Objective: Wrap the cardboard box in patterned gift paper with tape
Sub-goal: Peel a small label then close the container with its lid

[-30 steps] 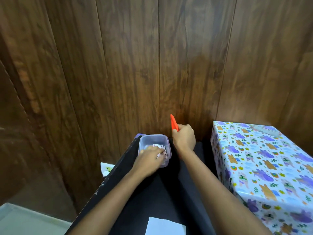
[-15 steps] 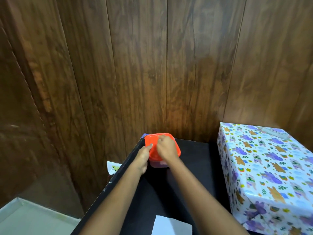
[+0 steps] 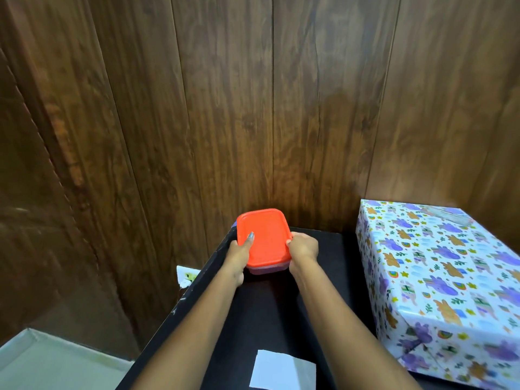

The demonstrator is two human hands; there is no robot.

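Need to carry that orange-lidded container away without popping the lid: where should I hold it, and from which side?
Take its two opposite sides, coming from left and right, as the left hand and right hand do. The orange-lidded container is shallow and squarish, and its lid overhangs the base, so a thumb on top likely keeps it shut.

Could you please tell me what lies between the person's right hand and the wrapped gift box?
Nothing: the head view shows only bare black table between the right hand, gripping the orange-lidded container, and the wrapped box.
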